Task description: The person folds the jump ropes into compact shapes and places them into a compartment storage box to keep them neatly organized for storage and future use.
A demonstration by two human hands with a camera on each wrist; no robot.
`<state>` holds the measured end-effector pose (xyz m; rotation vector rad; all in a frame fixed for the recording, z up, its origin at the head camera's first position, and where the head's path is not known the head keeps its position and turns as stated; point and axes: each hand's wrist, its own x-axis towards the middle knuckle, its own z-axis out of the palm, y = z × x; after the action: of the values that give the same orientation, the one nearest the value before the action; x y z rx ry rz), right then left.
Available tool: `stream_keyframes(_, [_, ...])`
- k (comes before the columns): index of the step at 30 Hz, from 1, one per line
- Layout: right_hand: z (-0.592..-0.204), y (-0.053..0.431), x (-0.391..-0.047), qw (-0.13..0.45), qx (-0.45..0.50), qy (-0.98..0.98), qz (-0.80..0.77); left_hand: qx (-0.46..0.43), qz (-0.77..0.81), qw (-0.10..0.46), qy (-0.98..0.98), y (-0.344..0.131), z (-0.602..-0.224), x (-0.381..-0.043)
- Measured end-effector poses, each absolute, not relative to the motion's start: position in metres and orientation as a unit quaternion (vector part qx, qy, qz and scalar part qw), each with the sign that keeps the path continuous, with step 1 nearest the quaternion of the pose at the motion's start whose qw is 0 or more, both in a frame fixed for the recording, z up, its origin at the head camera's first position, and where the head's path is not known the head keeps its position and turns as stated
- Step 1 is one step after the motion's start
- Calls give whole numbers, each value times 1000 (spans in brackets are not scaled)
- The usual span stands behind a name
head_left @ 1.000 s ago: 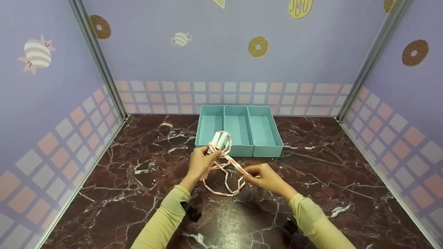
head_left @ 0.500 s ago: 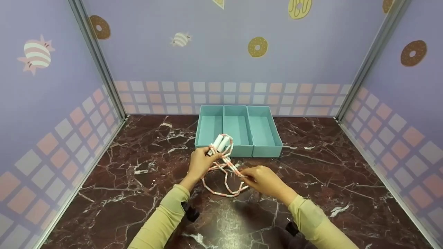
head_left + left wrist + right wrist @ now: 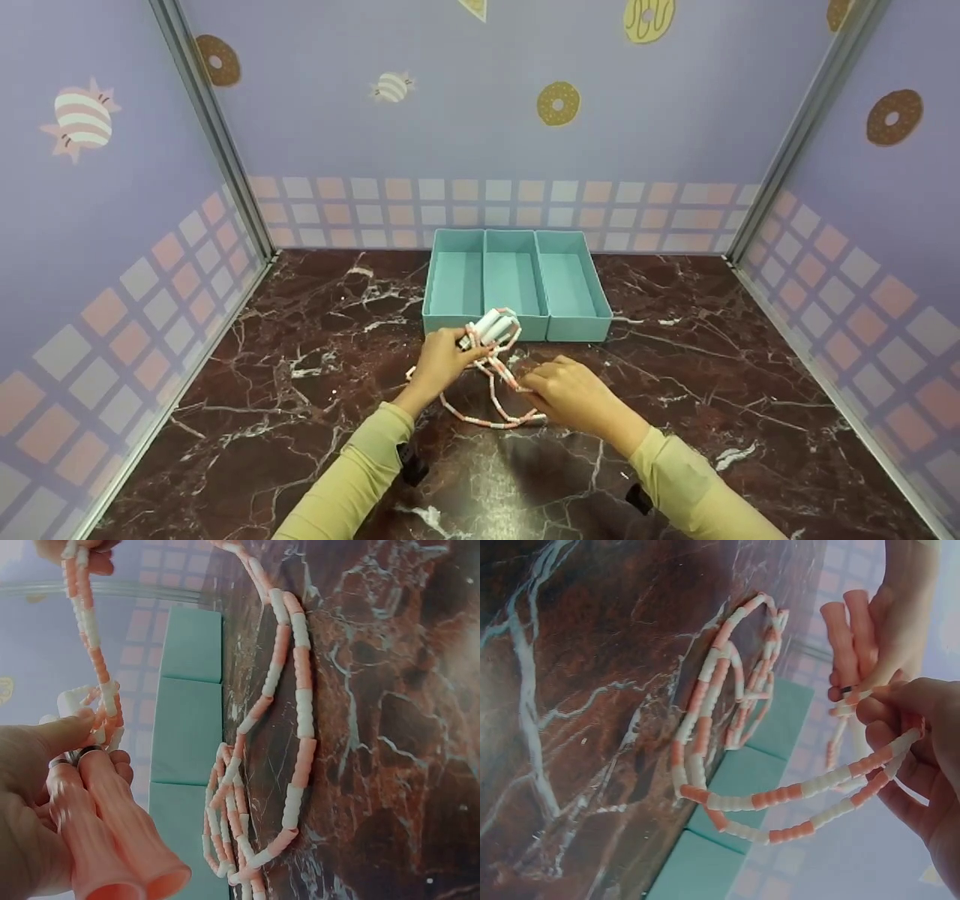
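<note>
A jump rope (image 3: 304, 712) of pink and white beads is shared between both hands. My left hand (image 3: 439, 364) grips its two handles (image 3: 124, 821) side by side, pink on one end and white on the other, with a strand of beads crossing them under the thumb. At the right, my right hand (image 3: 571, 394) holds a doubled strand of the rope, which bends back through its curled fingers in the right wrist view. Between the hands the strand runs short and slanting. Slack loops hang down and lie over the dark marbled table (image 3: 300, 442).
Three teal boxes (image 3: 577, 328) stand side by side behind the hands, close to the patterned back wall (image 3: 480, 142). The handles overlap the front of the boxes in the head view. Side walls (image 3: 112, 300) enclose the table left and right.
The left hand and the handles have come slightly nearer and to the right. My right hand has turned over, back upward, still holding the rope, and the strand between the hands looks shorter.
</note>
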<state>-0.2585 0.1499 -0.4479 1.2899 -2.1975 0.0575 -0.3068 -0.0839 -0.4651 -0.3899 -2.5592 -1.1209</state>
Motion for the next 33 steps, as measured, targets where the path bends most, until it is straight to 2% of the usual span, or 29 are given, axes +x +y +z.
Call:
stream_keyframes(11, [-429, 148, -248, 346, 506, -784, -96, -209, -325, 131, -913, -80, -469, -297])
stream_keyframes(33, [-414, 148, -246, 317, 540, -764, -153, -279, -140, 79, -947, -64, -468, -277])
